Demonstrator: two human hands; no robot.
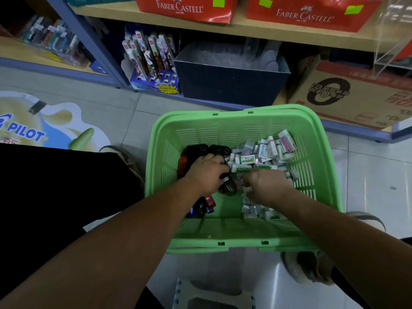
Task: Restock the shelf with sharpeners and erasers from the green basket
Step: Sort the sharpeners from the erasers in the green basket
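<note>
In the green plastic basket (223,247), mid-frame, the left hand (206,172) grips a black sharpener (229,187). The right hand (267,186) pinches small white erasers (247,188).

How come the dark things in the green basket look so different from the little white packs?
The sharpeners are dark and chunky; the erasers are small, pale, wrapped blocks. Sharpeners fill the green basket's left, erasers its right. Sharpeners are few, erasers many. Both lie loose in it.

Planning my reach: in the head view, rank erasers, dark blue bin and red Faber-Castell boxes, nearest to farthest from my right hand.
1. erasers: in the basket, touching the right hand.
2. dark blue bin: bottom shelf, ahead.
3. red Faber-Castell boxes: shelf above.
</note>
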